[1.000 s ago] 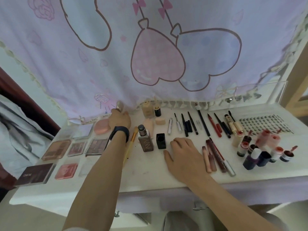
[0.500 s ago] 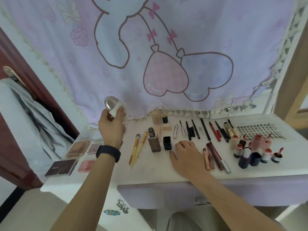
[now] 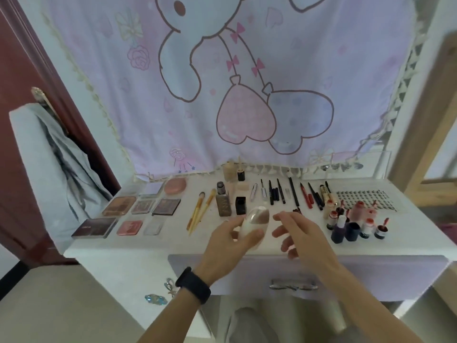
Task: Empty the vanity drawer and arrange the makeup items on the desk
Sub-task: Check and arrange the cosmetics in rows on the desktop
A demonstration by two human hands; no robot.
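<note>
Egg-shaped case [image 3: 256, 222]: white body with a brownish see-through dome, held up over the front part of the desk, dome pointing away from the person and leaning slightly right.
Left hand [image 3: 228, 243]: grips the case by its lower half, fingers curled behind it and the thumb across the front.
Right hand [image 3: 300, 235]: just beside the case on its right, fingers spread and loosely bent, holding nothing; whether a fingertip touches the case I cannot tell.
Desk [image 3: 148, 247]: white top, both hands hovering above its front edge.
Drawer [image 3: 247, 267]: lavender front under the desk top, metal handle below the right forearm.
Behind the case: a small black cube [image 3: 240, 205] and, to its left, a square foundation bottle [image 3: 223, 203], both upright.
Brushes [image 3: 200, 213]: two with yellow handles, lying side by side left of the bottle.
Palettes [image 3: 118, 206]: laid flat in rows on the left part of the desk, with a round pink compact [image 3: 175, 186] at the back.
Pencils and liners [image 3: 284, 194]: lined up in a row on the far side, right of the bottle.
Small bottles [image 3: 351, 225]: a cluster with red and white tops, standing right of the right hand.
Wristband [image 3: 194, 284]: black, on the left wrist.
Hanging cloth [image 3: 247, 100]: lilac with a cartoon figure and hearts, behind the desk.
Grey garment [image 3: 49, 157]: draped at the left, against a dark red door [image 3: 14, 70].
</note>
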